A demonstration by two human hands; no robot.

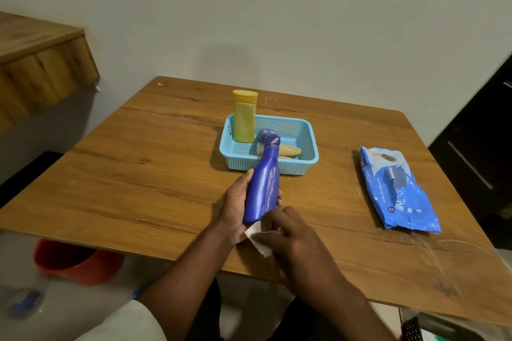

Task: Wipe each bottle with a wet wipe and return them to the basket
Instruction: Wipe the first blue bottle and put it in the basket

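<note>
My left hand (pixel 237 205) grips a blue bottle (pixel 264 185) by its lower body, tilted with its cap pointing away over the basket's front edge. My right hand (pixel 288 232) holds a white wet wipe (pixel 257 238) against the bottle's base. Behind them a light blue basket (pixel 307 147) sits on the wooden table (pixel 155 169). A tall yellow bottle (pixel 244 116) stands upright in the basket's left corner. A smaller yellow bottle (pixel 289 150) lies flat on the basket floor, partly hidden by the blue bottle.
A blue pack of wet wipes (pixel 399 191) lies on the table to the right. An orange bucket (pixel 74 260) stands on the floor under the table's left front edge. A wooden shelf (pixel 38 63) juts from the wall at left; a dark cabinet (pixel 482 152) is at right.
</note>
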